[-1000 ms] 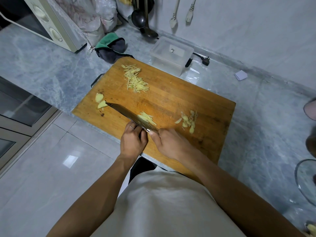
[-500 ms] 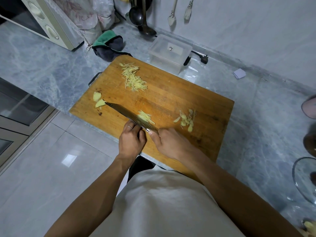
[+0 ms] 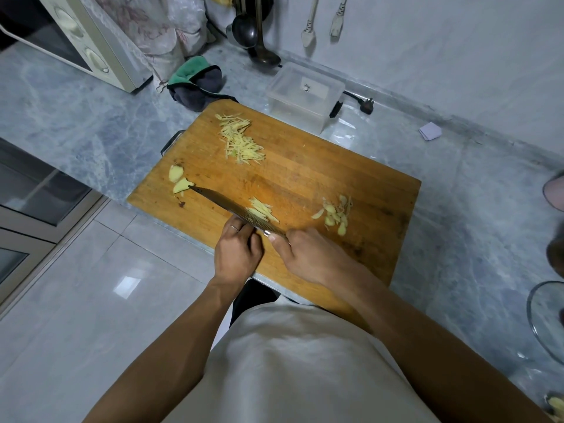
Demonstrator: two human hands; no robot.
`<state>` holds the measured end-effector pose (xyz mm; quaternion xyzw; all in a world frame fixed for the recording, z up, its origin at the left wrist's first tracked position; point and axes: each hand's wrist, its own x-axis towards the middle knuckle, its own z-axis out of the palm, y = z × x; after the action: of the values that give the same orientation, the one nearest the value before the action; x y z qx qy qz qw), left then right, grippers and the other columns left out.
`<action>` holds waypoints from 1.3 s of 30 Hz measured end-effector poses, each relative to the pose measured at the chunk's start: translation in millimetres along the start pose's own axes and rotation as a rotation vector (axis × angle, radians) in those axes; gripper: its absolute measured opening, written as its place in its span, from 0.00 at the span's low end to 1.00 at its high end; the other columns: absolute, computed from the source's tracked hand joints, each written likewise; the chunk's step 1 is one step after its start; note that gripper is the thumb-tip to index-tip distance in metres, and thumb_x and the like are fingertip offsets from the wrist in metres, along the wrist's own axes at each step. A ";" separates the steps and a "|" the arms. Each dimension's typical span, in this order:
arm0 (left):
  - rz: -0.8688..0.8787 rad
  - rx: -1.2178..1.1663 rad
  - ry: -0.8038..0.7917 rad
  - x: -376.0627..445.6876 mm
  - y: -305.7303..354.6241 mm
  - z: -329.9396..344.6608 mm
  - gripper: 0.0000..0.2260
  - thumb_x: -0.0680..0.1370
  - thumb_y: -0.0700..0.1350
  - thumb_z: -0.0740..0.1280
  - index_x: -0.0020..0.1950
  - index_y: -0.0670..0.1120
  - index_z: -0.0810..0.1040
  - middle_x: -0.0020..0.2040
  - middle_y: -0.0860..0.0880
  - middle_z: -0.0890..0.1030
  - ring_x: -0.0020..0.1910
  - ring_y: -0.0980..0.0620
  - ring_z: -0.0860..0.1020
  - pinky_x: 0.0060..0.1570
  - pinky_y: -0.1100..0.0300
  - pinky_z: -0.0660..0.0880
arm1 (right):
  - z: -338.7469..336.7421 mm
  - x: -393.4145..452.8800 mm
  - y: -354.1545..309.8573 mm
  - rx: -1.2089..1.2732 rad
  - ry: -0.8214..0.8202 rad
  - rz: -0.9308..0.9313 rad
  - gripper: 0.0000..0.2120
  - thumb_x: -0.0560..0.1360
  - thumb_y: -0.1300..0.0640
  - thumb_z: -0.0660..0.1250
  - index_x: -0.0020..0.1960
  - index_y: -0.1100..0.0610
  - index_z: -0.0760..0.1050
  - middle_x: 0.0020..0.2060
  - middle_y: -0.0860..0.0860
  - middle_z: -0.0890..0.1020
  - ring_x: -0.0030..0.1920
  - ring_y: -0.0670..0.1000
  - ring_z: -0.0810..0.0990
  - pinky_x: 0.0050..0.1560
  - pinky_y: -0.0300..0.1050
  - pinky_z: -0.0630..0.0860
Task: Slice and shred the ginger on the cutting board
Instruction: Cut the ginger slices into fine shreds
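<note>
A wooden cutting board (image 3: 305,178) lies on the grey marble counter. My right hand (image 3: 311,257) grips the handle of a knife (image 3: 219,201), whose blade runs up-left across the board's near side. My left hand (image 3: 236,251) has curled fingers, knuckles against the blade's near face, holding down ginger that the blade and fingers hide. Fresh shreds (image 3: 264,209) lie just beyond the blade. A bigger pile of shredded ginger (image 3: 241,140) sits at the far left. Thin slices (image 3: 334,213) lie to the right, and two ginger chunks (image 3: 177,178) are near the knife tip.
A clear plastic box (image 3: 305,94) stands behind the board, with a green and dark cloth (image 3: 195,83) and a microwave (image 3: 76,41) to the left. Ladles (image 3: 259,41) hang on the wall. A glass bowl (image 3: 546,319) sits at the right edge. The board's near edge overhangs the counter.
</note>
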<state>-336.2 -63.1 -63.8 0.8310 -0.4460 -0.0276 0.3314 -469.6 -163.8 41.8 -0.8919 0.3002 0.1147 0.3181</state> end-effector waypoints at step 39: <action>-0.017 -0.005 0.032 0.5 2.2 0.5 0.09 0.73 0.35 0.61 0.42 0.36 0.81 0.46 0.40 0.79 0.50 0.43 0.76 0.39 0.59 0.72 | 1.8 2.7 0.0 0.017 0.010 -0.009 0.26 0.85 0.40 0.50 0.43 0.59 0.72 0.34 0.54 0.74 0.36 0.58 0.75 0.33 0.46 0.64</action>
<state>-337.6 -64.6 -62.8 0.8342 -0.4335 -0.0184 0.3404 -467.5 -163.9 39.4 -0.8910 0.2988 0.1060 0.3249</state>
